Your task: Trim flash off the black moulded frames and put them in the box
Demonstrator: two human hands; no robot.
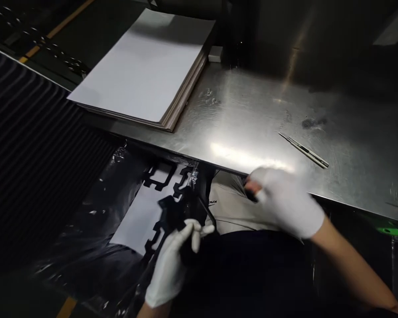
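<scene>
My left hand [175, 258], in a white glove, is closed at the lower middle. Its curled fingers are on a dark flat piece with notched edges [172, 212], partly lost in shadow. Beneath lie similar black cut-out pieces [161, 176] and a white sheet [135, 218], inside an open black plastic bag [99, 194]. My right hand [285, 198], also white-gloved with bare fingertips showing, hovers by the front edge of the metal table. It is smeared by motion, and whether it holds anything is unclear. A slim metal craft knife [305, 151] lies on the table beyond it.
A thick stack of white sheets [142, 66] rests on the left of the metal table [252, 115], with a small pale block [215, 54] beside it. Dark ribbed material [36, 132] fills the left side. A green part [389, 231] shows under the table at right.
</scene>
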